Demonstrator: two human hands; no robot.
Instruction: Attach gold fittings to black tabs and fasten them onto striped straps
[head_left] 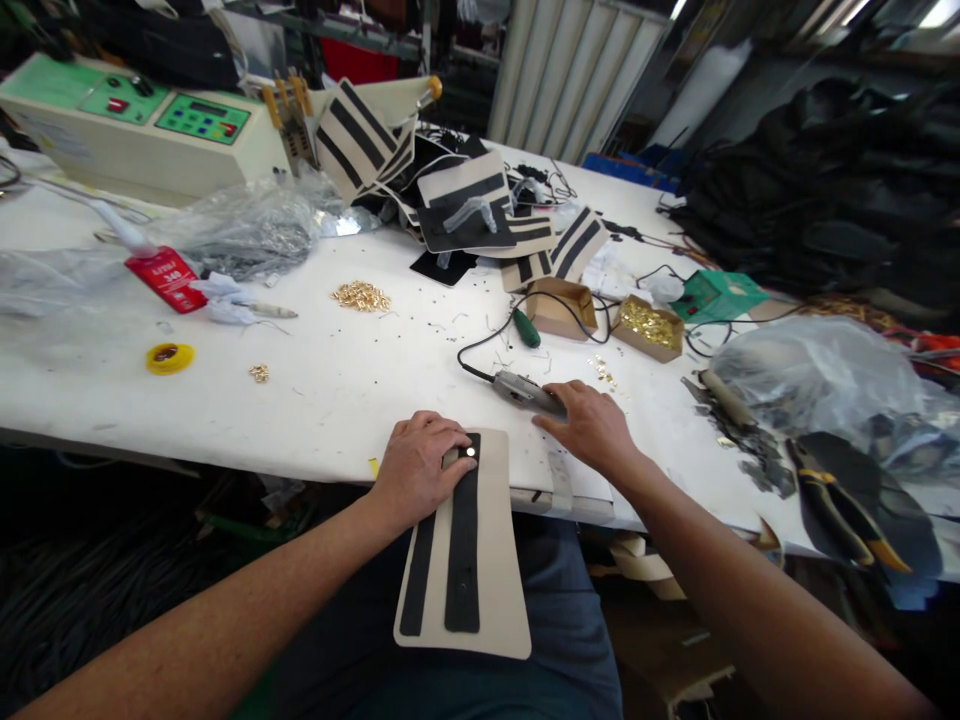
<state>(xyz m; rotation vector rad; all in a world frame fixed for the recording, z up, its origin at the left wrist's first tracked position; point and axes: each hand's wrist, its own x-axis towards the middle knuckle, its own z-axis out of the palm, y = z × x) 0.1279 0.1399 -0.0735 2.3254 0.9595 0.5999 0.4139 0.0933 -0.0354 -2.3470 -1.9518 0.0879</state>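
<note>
A beige panel (499,560) with two black strips hangs over the table's front edge, above my lap. My left hand (424,460) holds it down near its top end, fingers bent over it. The thumb lies beside a small round shiny stud (470,452) on one black strip (462,550). To the right, my right hand (592,425) grips the end of a grey corded hand tool (517,388) on the white table. The tool's exact kind is unclear, and its near end is hidden by my fingers.
Small gold metal parts form a pile (361,295); more fill a cardboard box (649,328). A green-handled tool (526,328), red glue bottle (166,278), yellow tape roll (169,358) and pliers (832,500) lie around. Striped panels (465,190) are heaped behind, right of a control box (150,130).
</note>
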